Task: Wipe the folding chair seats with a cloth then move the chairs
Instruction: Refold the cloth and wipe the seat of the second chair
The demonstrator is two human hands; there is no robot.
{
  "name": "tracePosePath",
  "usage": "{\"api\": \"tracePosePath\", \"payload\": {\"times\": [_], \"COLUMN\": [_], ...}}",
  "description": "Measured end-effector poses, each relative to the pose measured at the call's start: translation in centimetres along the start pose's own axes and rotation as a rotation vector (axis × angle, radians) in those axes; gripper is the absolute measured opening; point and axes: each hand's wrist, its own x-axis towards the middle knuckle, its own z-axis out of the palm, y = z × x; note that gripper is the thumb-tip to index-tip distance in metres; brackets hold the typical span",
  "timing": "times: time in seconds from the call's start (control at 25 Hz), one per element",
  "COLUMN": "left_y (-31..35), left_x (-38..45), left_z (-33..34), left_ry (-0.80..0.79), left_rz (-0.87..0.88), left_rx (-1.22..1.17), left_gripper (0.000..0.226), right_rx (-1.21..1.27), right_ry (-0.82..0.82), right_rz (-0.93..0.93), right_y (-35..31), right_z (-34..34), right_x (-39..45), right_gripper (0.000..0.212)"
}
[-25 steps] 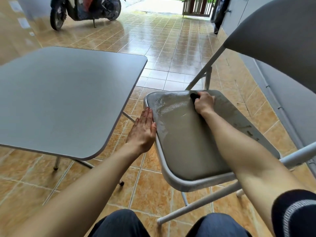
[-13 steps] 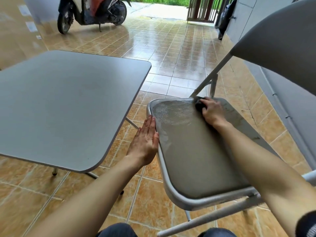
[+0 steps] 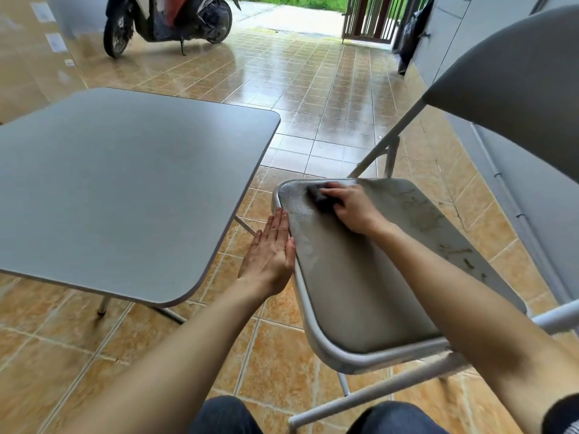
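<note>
1. While the right hand [image 3: 352, 206] presses a dark cloth [image 3: 319, 195] onto the chair seat [image 3: 360, 289], its fingers curl over the cloth and cover most of it, so only a small dark corner shows at the upper left of the hand.
2. That cloth sits near the far left corner of the seat, right of centre in the frame.
3. The left hand [image 3: 271, 249] lies flat, fingers straight and pressed together, against the left rim of the seat, with the thumb touching the seat's edge.
4. Smears and dark specks mark the right side of the seat; what they are cannot be told.
5. The folding chair's backrest [image 3: 513, 89] fills the upper right and is cut off by the frame edge, and the chair's legs are only partly visible below the seat.
6. A grey table [image 3: 119, 189] stands at the left, just beside the chair but not touching it, its left part cropped.
7. A scooter [image 3: 166, 17] stands at the upper left on the tiled floor [image 3: 313, 98], its top cut off.
8. Both knees, in dark trousers, show at the bottom edge.
</note>
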Motion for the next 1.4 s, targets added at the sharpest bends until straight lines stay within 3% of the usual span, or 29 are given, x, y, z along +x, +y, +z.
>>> {"api": "tracePosePath", "payload": {"times": [0.12, 0.28, 0.4, 0.52, 0.64, 0.76, 0.88, 0.96, 1.08, 1.16, 1.28, 1.36, 1.4], "left_y": [0.0, -0.4, -0.6, -0.4, -0.3, -0.3, -0.2, 0.3, 2.7, 5.4, 7.7, 7.4, 7.2], "left_x": [0.4, 0.4, 0.4, 0.4, 0.5, 0.4, 0.4, 0.7, 1.7, 3.1, 5.0, 5.6, 5.8], "left_z": [-0.1, 0.1, 0.3, 0.2, -0.2, -0.5, -1.1, -1.6, -1.7, -1.2, -0.1, 0.5, 0.7], "left_ry": [0.002, -0.001, 0.006, -0.006, -0.034, -0.060, -0.095, -0.108, -0.099, -0.108, -0.143, -0.149, -0.144], "left_rz": [0.004, 0.010, 0.033, 0.031, 0.017, 0.024, 0.006, -0.006, 0.051, 0.101, 0.098, 0.059, 0.042], "left_rx": [0.007, -0.012, -0.034, -0.025, 0.005, 0.040, 0.083, 0.134, 0.177, 0.169, 0.212, 0.259, 0.276], "left_gripper": [0.057, 0.058, 0.059, 0.058, 0.058, 0.058, 0.059, 0.060, 0.063, 0.064, 0.065, 0.066, 0.066], "right_rx": [0.059, 0.214, 0.160, 0.067, 0.149, 0.199, 0.130, 0.021, -0.140, -0.136, -0.079, -0.174, -0.260], "right_ry": [0.106, 0.024, -0.020, 0.023, 0.092, -0.006, -0.081, -0.016, 0.092, 0.162, 0.104, 0.062, 0.042], "right_rz": [0.354, 0.120, -0.082, 0.083, 0.235, 0.017, -0.185, -0.083, 0.444, 0.649, 0.555, 0.432, 0.455], "right_y": [1.4, -6.8, -6.7, -2.8, -4.9, -9.5, -7.5, -3.1, 4.1, 5.1, 2.0, 0.5, 1.5], "right_z": [-0.9, 1.4, -0.3, -2.0, -1.1, -0.1, -1.9, -3.7, -6.0, -6.9, -4.6, -3.9, -4.8], "right_x": [0.6, -6.5, -14.3, -14.0, -12.4, -16.7, -22.0, -22.6, -20.0, -17.7, -17.1, -18.5, -18.7], "right_gripper": [0.045, 0.050, 0.056, 0.050, 0.048, 0.052, 0.055, 0.056, 0.047, 0.044, 0.050, 0.055, 0.055]}}
